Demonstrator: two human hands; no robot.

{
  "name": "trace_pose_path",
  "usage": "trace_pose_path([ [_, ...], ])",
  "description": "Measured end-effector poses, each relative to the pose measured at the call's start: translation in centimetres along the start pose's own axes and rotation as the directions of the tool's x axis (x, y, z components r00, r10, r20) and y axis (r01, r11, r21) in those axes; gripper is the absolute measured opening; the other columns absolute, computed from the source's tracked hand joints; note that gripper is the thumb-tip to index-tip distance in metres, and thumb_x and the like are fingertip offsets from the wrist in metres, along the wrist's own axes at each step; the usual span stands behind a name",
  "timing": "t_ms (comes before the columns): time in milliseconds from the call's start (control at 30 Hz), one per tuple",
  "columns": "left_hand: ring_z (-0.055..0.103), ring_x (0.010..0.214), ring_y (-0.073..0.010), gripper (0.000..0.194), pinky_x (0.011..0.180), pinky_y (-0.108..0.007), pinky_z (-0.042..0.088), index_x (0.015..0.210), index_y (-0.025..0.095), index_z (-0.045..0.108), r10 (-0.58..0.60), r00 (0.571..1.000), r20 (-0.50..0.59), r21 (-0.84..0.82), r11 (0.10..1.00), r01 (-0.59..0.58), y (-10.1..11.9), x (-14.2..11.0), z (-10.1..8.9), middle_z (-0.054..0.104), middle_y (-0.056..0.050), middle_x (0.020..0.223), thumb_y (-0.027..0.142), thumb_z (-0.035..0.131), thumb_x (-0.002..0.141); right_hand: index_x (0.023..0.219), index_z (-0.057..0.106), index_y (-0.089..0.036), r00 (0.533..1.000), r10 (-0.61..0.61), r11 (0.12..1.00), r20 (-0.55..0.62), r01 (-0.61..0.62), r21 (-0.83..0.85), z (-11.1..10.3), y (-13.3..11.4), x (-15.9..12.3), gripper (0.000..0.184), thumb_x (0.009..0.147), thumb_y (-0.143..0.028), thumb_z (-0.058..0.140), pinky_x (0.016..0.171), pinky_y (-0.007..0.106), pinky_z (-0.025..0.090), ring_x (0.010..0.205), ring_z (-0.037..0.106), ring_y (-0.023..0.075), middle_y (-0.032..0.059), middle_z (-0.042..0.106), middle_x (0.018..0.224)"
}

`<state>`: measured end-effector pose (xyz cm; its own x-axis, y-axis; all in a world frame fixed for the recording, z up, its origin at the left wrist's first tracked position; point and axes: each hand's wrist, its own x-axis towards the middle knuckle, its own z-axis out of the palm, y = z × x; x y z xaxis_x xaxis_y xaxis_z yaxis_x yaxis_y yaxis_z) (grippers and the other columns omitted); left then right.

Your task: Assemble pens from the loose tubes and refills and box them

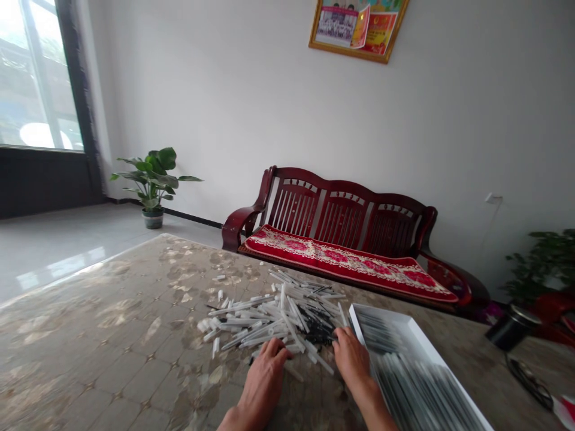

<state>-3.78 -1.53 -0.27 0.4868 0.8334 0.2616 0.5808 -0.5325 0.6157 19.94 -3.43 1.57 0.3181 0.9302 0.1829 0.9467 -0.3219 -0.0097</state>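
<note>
A loose heap of white plastic tubes (269, 314) lies on a beige patterned table cover (90, 353), with a cluster of small black pieces (318, 329) at its right side. My left hand (263, 383) rests palm down on the heap's near edge, with its fingers over the tubes. My right hand (353, 359) sits at the heap's right side, its fingertips against the black pieces. Whether either hand grips anything is hidden. Just right of my right hand, a white tray (404, 365) holds rows of slim dark-and-clear tubes.
A black cup (512, 328) and a pair of glasses (530, 383) lie on the cover at the right. Beyond its far edge stand a red-cushioned wooden bench (345, 257) and a potted plant (153, 185).
</note>
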Motion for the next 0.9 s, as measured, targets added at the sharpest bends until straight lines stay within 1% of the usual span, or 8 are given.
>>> trace_pose_path([
  [200,0.054,0.104,-0.0245,0.022,0.091,-0.036,0.041,0.096,0.023,0.068,-0.053,0.998,0.033,0.251,0.967,0.043,0.0,0.0,-0.7,0.066,-0.006,0.106,0.017,0.048,0.091,0.092,0.071,-0.027,0.995,-0.093,0.996,-0.035,0.094,0.009,-0.6,0.7,-0.4,0.020,0.090,-0.017,0.055,0.070,0.024,0.047,0.096,0.068,0.0191,0.0035,0.071,0.101],
  [433,0.055,0.100,-0.0240,0.022,0.091,-0.037,0.041,0.100,0.022,0.068,-0.078,0.997,0.012,0.312,0.947,0.070,0.3,0.3,-0.9,0.067,-0.007,0.103,0.015,0.048,0.090,0.094,0.073,-0.026,0.983,-0.071,0.985,-0.172,0.096,0.144,-0.5,2.0,-1.7,0.025,0.093,-0.023,0.047,0.067,0.023,0.046,0.086,0.068,0.0173,0.0043,0.070,0.099],
  [567,0.057,0.100,-0.0235,0.034,0.089,-0.037,0.044,0.112,0.026,0.067,-0.071,0.987,-0.146,0.118,0.989,0.088,-0.2,0.3,-0.5,0.068,-0.006,0.102,0.013,0.044,0.090,0.095,0.072,-0.024,0.971,-0.014,0.942,-0.240,0.093,0.323,0.0,2.9,-2.4,0.028,0.092,-0.029,0.045,0.071,0.027,0.049,0.085,0.069,0.0197,0.0061,0.071,0.097],
  [667,0.060,0.101,-0.0242,0.033,0.088,-0.038,0.048,0.117,0.026,0.065,-0.191,0.915,-0.355,-0.253,0.962,0.103,-1.0,0.7,0.0,0.068,-0.007,0.105,0.023,0.045,0.091,0.091,0.073,-0.023,0.968,0.021,0.867,-0.249,0.107,0.487,0.5,3.0,-3.1,0.031,0.091,-0.037,0.045,0.071,0.029,0.052,0.082,0.070,0.0220,0.0074,0.072,0.091],
  [700,0.062,0.097,-0.0242,0.031,0.084,-0.037,0.051,0.114,0.024,0.065,-0.269,0.884,-0.383,-0.399,0.911,0.105,-1.2,0.9,0.2,0.069,-0.007,0.102,0.029,0.047,0.090,0.090,0.073,-0.023,0.967,0.021,0.834,-0.253,0.123,0.538,0.5,2.8,-3.4,0.032,0.090,-0.039,0.046,0.072,0.030,0.052,0.082,0.069,0.0224,0.0079,0.072,0.089],
  [767,0.065,0.081,-0.0221,0.031,0.070,-0.033,0.054,0.107,0.020,0.065,-0.428,0.835,-0.345,-0.663,0.741,0.106,-1.5,1.4,0.4,0.068,-0.005,0.088,0.039,0.054,0.086,0.087,0.074,-0.023,0.964,0.016,0.770,-0.265,0.158,0.619,0.6,2.0,-4.1,0.034,0.090,-0.043,0.046,0.075,0.030,0.053,0.083,0.069,0.0228,0.0085,0.072,0.087],
  [833,0.062,0.067,-0.0180,0.035,0.057,-0.028,0.053,0.096,0.018,0.064,-0.548,0.804,-0.231,-0.853,0.511,0.103,-1.6,1.9,0.5,0.063,-0.001,0.076,0.049,0.061,0.080,0.085,0.074,-0.023,0.963,0.006,0.725,-0.270,0.182,0.664,0.5,0.9,-4.9,0.036,0.091,-0.047,0.047,0.075,0.031,0.054,0.081,0.069,0.0228,0.0085,0.071,0.084],
  [900,0.062,0.064,-0.0152,0.038,0.056,-0.026,0.055,0.086,0.019,0.061,-0.620,0.776,-0.115,-0.960,0.271,0.075,-1.4,2.2,0.4,0.061,0.002,0.072,0.053,0.070,0.073,0.082,0.074,-0.023,0.962,-0.015,0.699,-0.272,0.204,0.685,0.4,-0.1,-5.5,0.040,0.091,-0.052,0.048,0.072,0.030,0.054,0.078,0.068,0.0226,0.0082,0.070,0.080],
])
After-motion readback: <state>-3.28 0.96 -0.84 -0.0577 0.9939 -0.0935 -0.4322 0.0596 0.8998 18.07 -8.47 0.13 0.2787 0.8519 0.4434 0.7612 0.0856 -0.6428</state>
